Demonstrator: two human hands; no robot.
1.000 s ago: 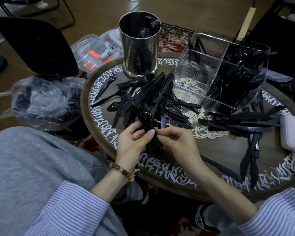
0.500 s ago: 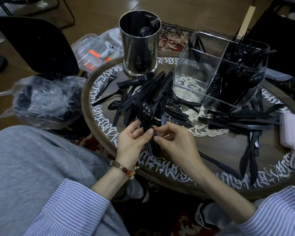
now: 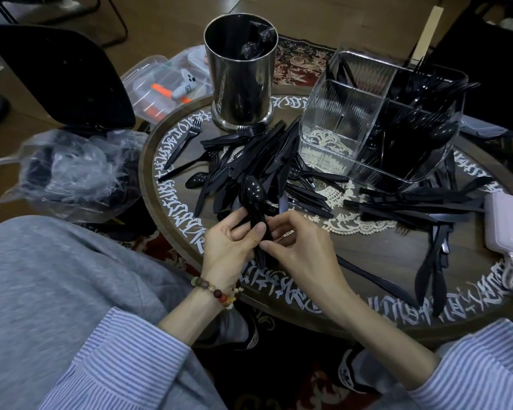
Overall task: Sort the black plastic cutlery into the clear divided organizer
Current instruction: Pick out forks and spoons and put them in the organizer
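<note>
My left hand (image 3: pixel 230 250) grips a stack of black plastic spoons (image 3: pixel 253 193) by the handles, bowls pointing away from me. My right hand (image 3: pixel 301 248) pinches the same handles from the right side. A heap of black cutlery (image 3: pixel 258 152) lies beyond the hands on the round table (image 3: pixel 376 255). The clear divided organizer (image 3: pixel 342 119) stands at the back right; its near-left compartment holds nothing, its right compartments are packed with black spoons and forks. More knives and spoons (image 3: pixel 433 208) lie scattered to the right.
A steel cylinder (image 3: pixel 240 81) stands at the table's back. A clear lidded box (image 3: pixel 163 84) and a plastic bag (image 3: pixel 71 173) sit left of the table. A pink charger (image 3: pixel 508 223) lies at the right edge. My grey-clad knee is at lower left.
Both hands stay on the spoon stack, which has shifted very slightly; my right fingers have adjusted their pinch on the handles.
</note>
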